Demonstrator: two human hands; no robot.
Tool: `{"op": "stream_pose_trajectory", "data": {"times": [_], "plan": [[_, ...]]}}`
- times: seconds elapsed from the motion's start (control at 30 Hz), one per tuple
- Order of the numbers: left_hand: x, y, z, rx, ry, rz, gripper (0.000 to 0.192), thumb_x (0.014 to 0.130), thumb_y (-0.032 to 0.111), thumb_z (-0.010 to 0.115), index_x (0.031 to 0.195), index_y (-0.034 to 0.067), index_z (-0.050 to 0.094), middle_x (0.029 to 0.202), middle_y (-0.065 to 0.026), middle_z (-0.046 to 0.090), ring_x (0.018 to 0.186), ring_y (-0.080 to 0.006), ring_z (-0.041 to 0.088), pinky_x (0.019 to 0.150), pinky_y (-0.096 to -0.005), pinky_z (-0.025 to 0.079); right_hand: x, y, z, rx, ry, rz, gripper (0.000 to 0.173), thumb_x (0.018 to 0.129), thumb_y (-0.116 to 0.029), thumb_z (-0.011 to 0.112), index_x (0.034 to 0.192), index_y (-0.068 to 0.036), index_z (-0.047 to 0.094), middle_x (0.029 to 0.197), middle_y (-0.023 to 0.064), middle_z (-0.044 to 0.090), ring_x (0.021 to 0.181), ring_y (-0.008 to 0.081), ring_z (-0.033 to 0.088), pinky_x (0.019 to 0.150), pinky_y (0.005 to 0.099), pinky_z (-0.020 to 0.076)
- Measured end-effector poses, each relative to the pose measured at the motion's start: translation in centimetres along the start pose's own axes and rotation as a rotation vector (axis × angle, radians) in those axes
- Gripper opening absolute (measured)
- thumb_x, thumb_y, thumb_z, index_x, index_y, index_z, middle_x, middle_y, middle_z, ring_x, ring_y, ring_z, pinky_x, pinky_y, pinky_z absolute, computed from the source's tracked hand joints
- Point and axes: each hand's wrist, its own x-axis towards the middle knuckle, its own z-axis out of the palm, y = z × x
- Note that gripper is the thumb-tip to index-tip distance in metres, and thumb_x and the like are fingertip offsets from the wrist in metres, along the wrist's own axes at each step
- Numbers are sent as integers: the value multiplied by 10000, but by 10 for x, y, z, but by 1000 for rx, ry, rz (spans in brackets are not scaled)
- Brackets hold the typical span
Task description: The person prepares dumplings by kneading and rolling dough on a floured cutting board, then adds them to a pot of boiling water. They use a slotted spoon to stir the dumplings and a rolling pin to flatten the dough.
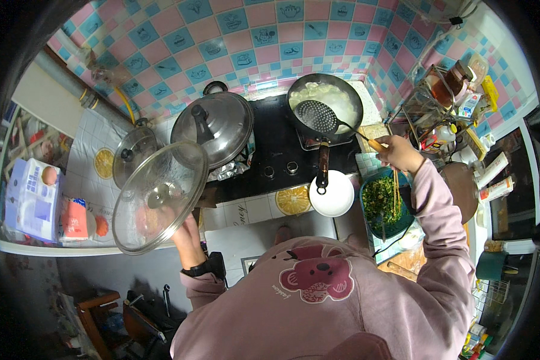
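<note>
My left hand (pixel 188 236) grips a clear glass pot lid (pixel 162 180), tilted at the counter's front edge; some fingers show through the glass. My right hand (pixel 400 153) holds the wooden handle of a black perforated skimmer (pixel 317 117). The skimmer's head lies over a black frying pan (pixel 292 105), whose cloudy liquid holds pale pieces like dumplings (pixel 317 92). Under the pan's handle (pixel 323 164) sits a white dish (pixel 333 200). Below my right hand, a teal bowl (pixel 364 216) holds chopped greens (pixel 380 198), with wooden chopsticks (pixel 395 193) standing in it.
On the black gas hob (pixel 272 135), a covered pot (pixel 222 130) stands left of the pan. Another glass lid (pixel 135 144) leans farther left. A wire rack (pixel 409 121) with jars and bottles is at right. An egg (pixel 49 175) tops a package (pixel 33 202).
</note>
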Motion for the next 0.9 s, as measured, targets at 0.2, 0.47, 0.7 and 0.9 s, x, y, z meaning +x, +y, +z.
{"op": "stream_pose_trajectory", "data": {"times": [0.2, 0.47, 0.7, 0.9], "plan": [[5, -2, -10, 19, -24, 1, 327, 942, 187, 599, 1238, 63, 540, 1206, -81, 607, 1041, -192, 591, 876, -338, 496, 23, -19, 20, 137, -11, 75, 488, 857, -61, 646, 1328, -24, 525, 650, 50, 615, 431, 100, 499, 373, 260, 381], [12, -3, -24, -32, -90, -13, 272, 949, 93, 563, 1217, 51, 555, 1204, -92, 615, 1022, -183, 595, 827, -302, 496, 47, -24, 37, 103, 136, 43, 431, 831, -81, 661, 1255, -32, 596, 659, 64, 631, 475, 132, 560, 432, 282, 447], [14, -4, -22, -27, -29, 6, 273, 950, 84, 554, 1213, 12, 555, 1187, -108, 626, 1043, -203, 598, 886, -330, 489, 60, -14, 28, 66, 366, -14, 386, 835, -124, 674, 1202, -15, 624, 797, 179, 696, 630, 236, 679, 621, 357, 535], [14, -3, -25, -39, -25, 6, 281, 947, 68, 544, 1217, -6, 550, 1192, -126, 622, 1066, -221, 597, 939, -356, 479, 22, 2, -15, 95, 368, -3, 442, 834, -135, 695, 1250, -22, 597, 726, 117, 669, 565, 164, 627, 551, 318, 506]]}}
